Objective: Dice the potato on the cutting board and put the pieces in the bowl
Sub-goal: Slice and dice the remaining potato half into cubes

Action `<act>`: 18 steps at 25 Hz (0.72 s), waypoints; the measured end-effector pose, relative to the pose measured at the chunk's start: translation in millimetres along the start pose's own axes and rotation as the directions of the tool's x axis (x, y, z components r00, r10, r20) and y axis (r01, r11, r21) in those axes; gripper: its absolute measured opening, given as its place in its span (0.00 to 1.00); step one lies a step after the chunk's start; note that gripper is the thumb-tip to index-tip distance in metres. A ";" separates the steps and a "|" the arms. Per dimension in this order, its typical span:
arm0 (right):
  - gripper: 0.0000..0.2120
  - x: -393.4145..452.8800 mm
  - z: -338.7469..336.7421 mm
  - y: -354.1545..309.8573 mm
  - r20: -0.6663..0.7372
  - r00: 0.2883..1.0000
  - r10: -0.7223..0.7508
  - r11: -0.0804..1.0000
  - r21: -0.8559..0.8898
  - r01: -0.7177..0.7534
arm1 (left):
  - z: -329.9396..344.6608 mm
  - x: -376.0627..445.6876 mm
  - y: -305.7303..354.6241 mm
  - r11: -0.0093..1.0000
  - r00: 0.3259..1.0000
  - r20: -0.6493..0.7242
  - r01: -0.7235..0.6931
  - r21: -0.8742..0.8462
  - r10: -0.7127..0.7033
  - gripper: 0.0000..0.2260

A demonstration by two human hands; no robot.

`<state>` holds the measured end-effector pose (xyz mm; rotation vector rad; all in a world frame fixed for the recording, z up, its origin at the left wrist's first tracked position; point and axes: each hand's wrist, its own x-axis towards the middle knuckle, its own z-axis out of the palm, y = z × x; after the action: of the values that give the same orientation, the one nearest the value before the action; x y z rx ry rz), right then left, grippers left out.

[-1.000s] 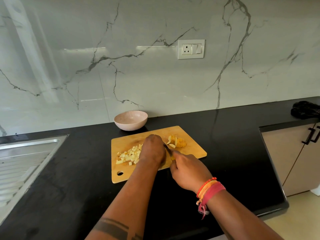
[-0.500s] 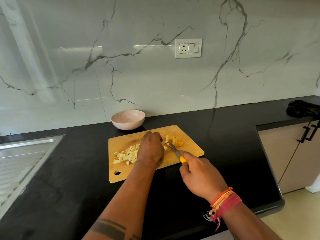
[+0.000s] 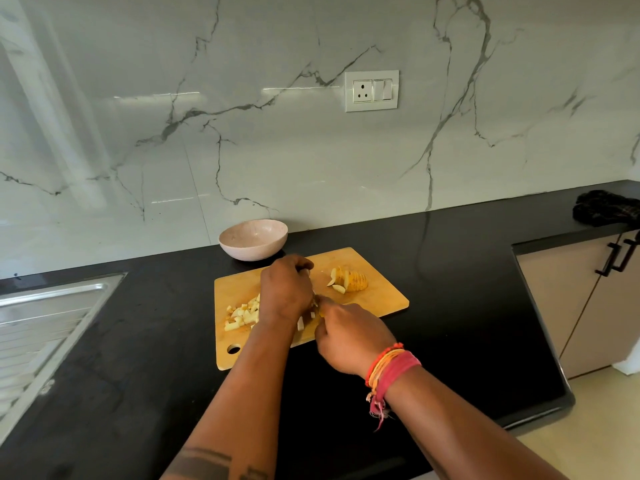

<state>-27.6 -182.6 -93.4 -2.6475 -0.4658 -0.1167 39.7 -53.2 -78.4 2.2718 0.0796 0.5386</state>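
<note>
Presently, in the head view, the cutting board (image 3: 381,299) is seen lying on the black counter (image 3: 467,271) with the bowl (image 3: 254,239) just beyond its far left corner, nothing visible inside it; the left hand (image 3: 285,292) is arched, fingers curled downward, over potato strips at the board's middle, though what exactly is pinned beneath it is hidden; the right hand (image 3: 349,337) is closed round a knife handle, of which only a yellow sliver shows; the blade is almost wholly hidden between the two hands. A heap of diced pieces (image 3: 242,315) is noted to the left of the left hand; the uncut sliced potato section (image 3: 349,280) lies to the far right of both hands, apart from them, its long axis running roughly left to right. It is judged that dicing is partly done; the sliced section lies nearer the right hand's side, so it would have to be drawn leftward under the left hand before cutting.
</note>
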 end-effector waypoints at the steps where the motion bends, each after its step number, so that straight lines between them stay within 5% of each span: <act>1: 0.17 0.5 0.4 -0.9 -0.004 1.000 -0.006 1.000 0.014 0.006 | -0.7 -0.5 0.4 1.000 1.000 -0.016 0.000 -0.014 0.000 0.11; 11: 0.23 -21.6 -5.4 26.9 -0.173 0.970 0.171 0.981 0.121 -0.152 | 33.5 6.9 7.0 0.865 0.952 0.279 -0.240 0.441 0.122 0.14; 18: 0.24 -25.7 -10.6 28.9 -0.154 0.964 0.218 0.963 0.192 -0.187 | 32.9 5.9 9.6 0.828 0.951 0.296 -0.237 0.508 0.090 0.13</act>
<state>-42.0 -219.5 -99.9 -2.4662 -0.1378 -0.2292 57.4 -81.2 -89.3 2.9083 -0.1159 0.3214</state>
